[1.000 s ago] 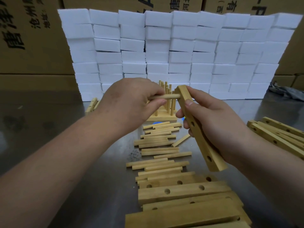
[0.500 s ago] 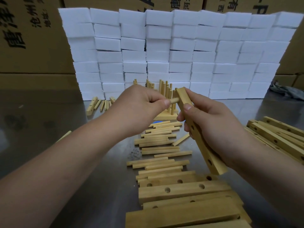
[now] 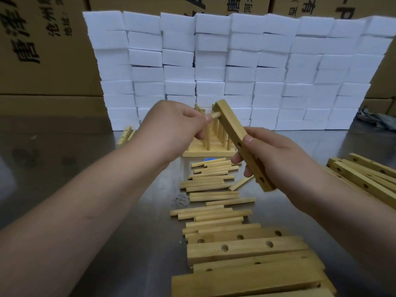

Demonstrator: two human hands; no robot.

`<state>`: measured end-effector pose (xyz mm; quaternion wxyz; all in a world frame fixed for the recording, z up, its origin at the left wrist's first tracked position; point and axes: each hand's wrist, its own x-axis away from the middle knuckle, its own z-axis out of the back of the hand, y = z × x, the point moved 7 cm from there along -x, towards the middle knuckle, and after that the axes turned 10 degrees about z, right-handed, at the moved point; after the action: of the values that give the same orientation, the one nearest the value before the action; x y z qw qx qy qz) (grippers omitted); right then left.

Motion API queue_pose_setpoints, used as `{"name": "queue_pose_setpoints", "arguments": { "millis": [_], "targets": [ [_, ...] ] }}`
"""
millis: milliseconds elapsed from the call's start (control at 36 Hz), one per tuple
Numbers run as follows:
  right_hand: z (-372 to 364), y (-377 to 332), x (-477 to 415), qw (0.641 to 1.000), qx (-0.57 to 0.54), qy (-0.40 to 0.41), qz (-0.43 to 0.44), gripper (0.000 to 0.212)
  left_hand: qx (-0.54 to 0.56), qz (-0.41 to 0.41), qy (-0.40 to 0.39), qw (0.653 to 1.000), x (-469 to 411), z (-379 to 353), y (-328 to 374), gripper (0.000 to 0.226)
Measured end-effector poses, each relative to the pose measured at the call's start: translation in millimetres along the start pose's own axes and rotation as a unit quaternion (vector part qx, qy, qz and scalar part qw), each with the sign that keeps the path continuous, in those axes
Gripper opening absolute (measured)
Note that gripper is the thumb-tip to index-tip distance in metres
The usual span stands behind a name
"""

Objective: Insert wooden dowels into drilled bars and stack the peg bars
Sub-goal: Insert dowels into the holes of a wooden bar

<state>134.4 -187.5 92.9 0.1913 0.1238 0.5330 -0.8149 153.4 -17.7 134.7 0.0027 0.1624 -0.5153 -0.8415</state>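
Nearest, pale square-edged drilled bars [image 3: 246, 249] lie flat on the dull steel worktop [image 3: 150, 243], round holes up, with smooth loose dowels [image 3: 214, 196] lying crosswise beyond. Above these the right hand [image 3: 276, 159] grips a held bar [image 3: 233, 133], fingers [image 3: 236, 160] curled round its lower half; its long axis slants from near-right up to far-left. The left hand [image 3: 171, 127] pinches a dowel [image 3: 215, 115] pointing sideways into the top hole. Behind stand finished peg bars [image 3: 209, 151], pegs upright, then white foam blocks [image 3: 235, 71] and brown cartons [image 3: 42, 61] printed with black Chinese characters.
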Motion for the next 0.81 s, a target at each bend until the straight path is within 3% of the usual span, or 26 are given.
{"name": "queue_pose_setpoints", "arguments": {
  "millis": [139,222,306,361,444,500,528,583,667,722,806],
  "targets": [
    [-4.8,0.8,0.0,0.999,0.031,-0.013,0.002,0.027,-0.02,-0.007,0.032,0.999,-6.2,7.3,-2.6,0.025],
    [4.7,6.3,-1.6,0.998,0.021,0.059,-0.003,0.032,-0.083,-0.069,0.087,0.99,-3.2,11.9,4.3,0.019],
    [21.6,15.5,-4.5,0.987,-0.062,0.142,-0.043,0.016,-0.154,-0.156,0.152,0.964,6.8,16.2,18.5,0.025],
    [28.1,21.3,-4.6,0.98,-0.089,0.169,-0.064,0.03,-0.169,-0.163,0.116,0.965,8.3,9.6,19.5,0.032],
    [29.1,25.5,-4.9,0.975,-0.096,0.185,-0.071,0.026,-0.185,-0.144,0.107,0.966,6.1,6.6,13.9,0.053],
    [30.7,26.6,-5.5,0.97,-0.105,0.206,-0.077,0.02,-0.16,-0.137,0.114,0.971,5.7,9.2,12.4,0.042],
    [32.0,27.3,-5.7,0.967,-0.108,0.215,-0.082,0.018,-0.154,-0.141,0.087,0.974,6.2,5.3,12.3,0.026],
    [34.7,30.0,-6.1,0.96,-0.127,0.23,-0.096,0.015,-0.201,-0.15,-0.038,0.967,10.8,-17.8,8.6,0.005],
    [33.7,34.5,-5.1,0.946,-0.18,0.242,-0.119,0.016,-0.36,-0.151,-0.221,0.894,26.4,-61.0,-14.6,0.016],
    [30.6,36.2,-4.6,0.938,-0.208,0.243,-0.132,0.014,-0.43,-0.148,-0.267,0.85,32.3,-77.6,-31.3,0.022],
    [26.6,38.4,-4.7,0.933,-0.224,0.243,-0.144,0.014,-0.46,-0.156,-0.283,0.827,36.0,-90.0,-44.6,0.024]
  ]
}}
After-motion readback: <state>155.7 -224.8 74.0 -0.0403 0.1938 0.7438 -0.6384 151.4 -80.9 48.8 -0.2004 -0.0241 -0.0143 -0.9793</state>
